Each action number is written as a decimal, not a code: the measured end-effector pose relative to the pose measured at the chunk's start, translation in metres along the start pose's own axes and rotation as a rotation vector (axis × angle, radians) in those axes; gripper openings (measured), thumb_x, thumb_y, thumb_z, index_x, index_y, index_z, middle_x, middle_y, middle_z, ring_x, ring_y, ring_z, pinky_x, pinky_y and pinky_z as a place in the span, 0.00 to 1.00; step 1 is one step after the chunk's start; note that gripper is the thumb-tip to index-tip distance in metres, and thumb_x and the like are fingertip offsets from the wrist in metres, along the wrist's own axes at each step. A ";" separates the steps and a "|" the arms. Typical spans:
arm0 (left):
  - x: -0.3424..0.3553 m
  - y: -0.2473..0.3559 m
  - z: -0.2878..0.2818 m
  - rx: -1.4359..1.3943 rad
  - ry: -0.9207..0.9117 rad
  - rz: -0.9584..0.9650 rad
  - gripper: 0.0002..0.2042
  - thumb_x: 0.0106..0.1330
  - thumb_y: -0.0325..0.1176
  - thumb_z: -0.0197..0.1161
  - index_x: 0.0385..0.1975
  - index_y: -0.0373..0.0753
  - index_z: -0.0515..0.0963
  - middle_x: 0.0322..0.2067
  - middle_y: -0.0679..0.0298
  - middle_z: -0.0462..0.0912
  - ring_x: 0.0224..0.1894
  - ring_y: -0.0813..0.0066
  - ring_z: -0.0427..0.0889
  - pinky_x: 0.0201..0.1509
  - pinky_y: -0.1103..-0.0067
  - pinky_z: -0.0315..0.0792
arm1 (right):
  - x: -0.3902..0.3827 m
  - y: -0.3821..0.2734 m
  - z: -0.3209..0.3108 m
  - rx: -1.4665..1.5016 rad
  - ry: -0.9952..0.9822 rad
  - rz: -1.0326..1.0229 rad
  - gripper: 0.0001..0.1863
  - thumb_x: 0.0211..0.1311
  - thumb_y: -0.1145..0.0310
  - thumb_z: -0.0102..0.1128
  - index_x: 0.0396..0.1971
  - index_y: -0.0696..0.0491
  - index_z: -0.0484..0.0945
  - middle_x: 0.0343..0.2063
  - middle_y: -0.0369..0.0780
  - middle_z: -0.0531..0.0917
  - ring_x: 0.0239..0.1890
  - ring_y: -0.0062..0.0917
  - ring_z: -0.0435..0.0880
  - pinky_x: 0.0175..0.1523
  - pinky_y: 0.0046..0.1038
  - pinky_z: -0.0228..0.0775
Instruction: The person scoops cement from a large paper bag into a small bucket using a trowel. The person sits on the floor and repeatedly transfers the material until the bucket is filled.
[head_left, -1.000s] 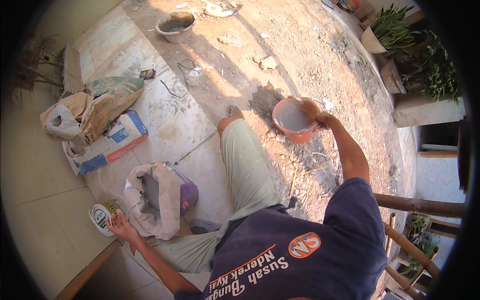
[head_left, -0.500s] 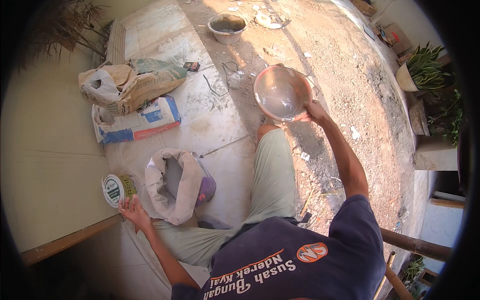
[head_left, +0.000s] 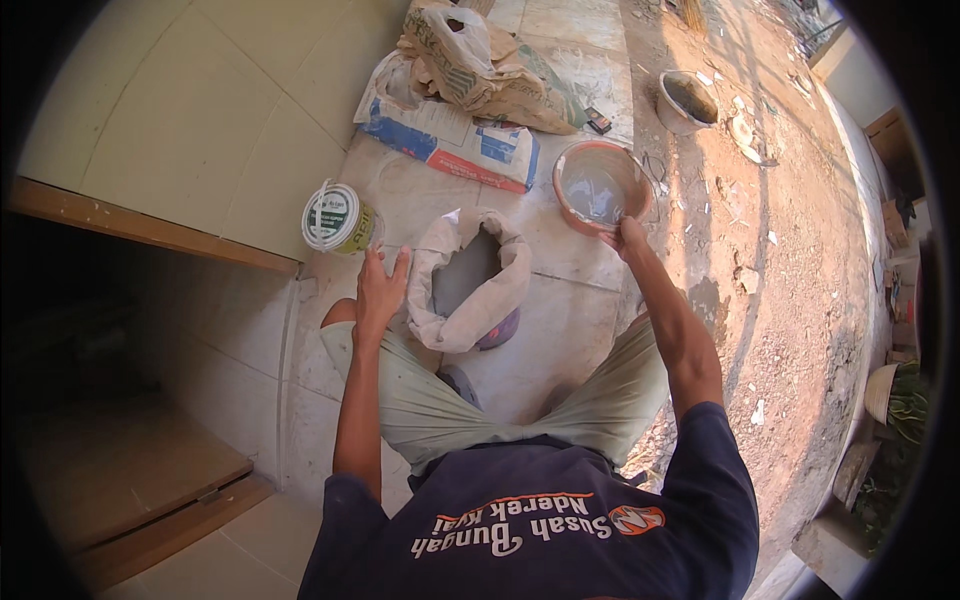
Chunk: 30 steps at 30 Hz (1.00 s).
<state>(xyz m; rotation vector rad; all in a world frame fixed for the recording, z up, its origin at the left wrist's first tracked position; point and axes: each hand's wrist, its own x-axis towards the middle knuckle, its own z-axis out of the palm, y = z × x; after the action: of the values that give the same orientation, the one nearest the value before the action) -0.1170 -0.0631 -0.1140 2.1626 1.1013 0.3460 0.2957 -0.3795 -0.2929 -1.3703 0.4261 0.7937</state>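
Note:
My right hand (head_left: pixel 628 238) grips the rim of an orange plastic bucket (head_left: pixel 569 208) with grayish wet residue or liquid inside, held over the tiled step. My left hand (head_left: pixel 383 280) is open, fingers apart, just below a white and green lidded tub (head_left: pixel 350 225) lying at the cabinet edge; whether it touches the tub I cannot tell. Between my hands stands an open paper sack (head_left: pixel 503 305) of gray powder with its top rolled down and purple on its lower side. My bent legs are either side of it.
Crumpled brown sacks (head_left: pixel 530 100) and a red, blue and white bag (head_left: pixel 460 150) lie at the back. A gray bucket (head_left: pixel 680 118) stands on the rubble-strewn ground (head_left: pixel 760 320) to the right. A tiled wall (head_left: pixel 200 110) with a dark opening beneath is on the left, potted plants (head_left: pixel 900 400) far right.
My view has turned toward the step. My right hand has brought the orange bucket from over the dirt toward the tiles. My left hand stays by the tub, fingers apart.

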 end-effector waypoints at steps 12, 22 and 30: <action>0.022 0.001 0.058 0.366 -0.272 -0.034 0.38 0.66 0.64 0.69 0.46 0.23 0.80 0.42 0.34 0.87 0.46 0.35 0.89 0.49 0.55 0.83 | -0.101 0.101 0.072 -0.144 0.060 0.172 0.84 0.44 0.22 0.74 0.81 0.64 0.32 0.79 0.61 0.47 0.78 0.61 0.57 0.70 0.62 0.65; 0.065 -0.029 0.059 -0.164 -0.277 -0.045 0.31 0.69 0.58 0.69 0.39 0.25 0.86 0.33 0.41 0.89 0.40 0.47 0.90 0.47 0.61 0.78 | -0.167 0.136 0.160 -0.518 0.114 -0.131 0.74 0.41 0.53 0.85 0.81 0.64 0.43 0.72 0.61 0.64 0.67 0.47 0.78 0.68 0.41 0.77; 0.041 -0.051 0.090 -0.280 -0.395 -0.149 0.30 0.77 0.53 0.63 0.53 0.23 0.82 0.45 0.49 0.88 0.42 0.64 0.84 0.50 0.66 0.78 | -0.292 0.174 0.179 -0.294 0.086 0.077 0.85 0.36 0.29 0.84 0.83 0.49 0.32 0.74 0.65 0.52 0.79 0.59 0.52 0.81 0.51 0.48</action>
<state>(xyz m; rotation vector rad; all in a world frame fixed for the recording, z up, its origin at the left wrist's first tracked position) -0.0777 -0.0505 -0.2172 1.7905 0.9189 0.0003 -0.0571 -0.2785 -0.1799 -1.6747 0.4438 0.8884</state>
